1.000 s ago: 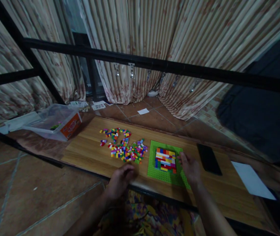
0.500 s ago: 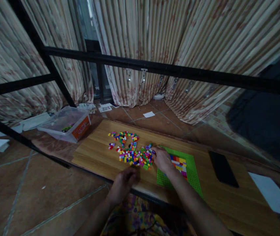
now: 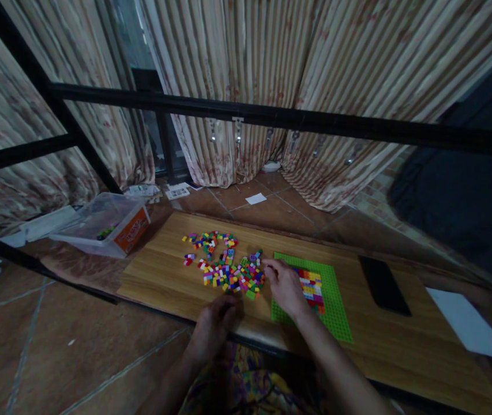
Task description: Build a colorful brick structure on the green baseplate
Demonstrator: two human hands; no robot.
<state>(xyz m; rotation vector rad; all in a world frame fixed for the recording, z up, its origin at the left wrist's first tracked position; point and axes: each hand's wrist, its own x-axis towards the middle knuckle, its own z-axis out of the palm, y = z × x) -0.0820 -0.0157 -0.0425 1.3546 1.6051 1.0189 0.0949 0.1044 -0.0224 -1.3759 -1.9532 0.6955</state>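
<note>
Many small coloured building bricks (image 3: 232, 274) lie in a loose heap on the wooden table (image 3: 154, 265). Just to their right is a green studded baseplate (image 3: 336, 305), bearing a block of bricks (image 3: 314, 288) set in coloured rows. My right hand (image 3: 286, 285) hangs over the baseplate's left side, partly hiding it. Its thumb and fingers are pinched at the heap's right edge; what is between them is too small to make out. My left hand (image 3: 215, 323) rests at the table's front edge, below the heap, with fingers curled and their inside hidden.
A clear plastic box (image 3: 102, 225) with an orange label stands beyond the table's left end. On the right lie a black phone-like slab (image 3: 384, 285) and a white sheet (image 3: 470, 323). A black metal rail (image 3: 271, 115) crosses in front of the curtains (image 3: 237, 57).
My right hand has drawn back slightly from the bricks, uncovering more of the baseplate's upper left corner. My left hand stays curled at the table edge. The whole view has shifted a little.
</note>
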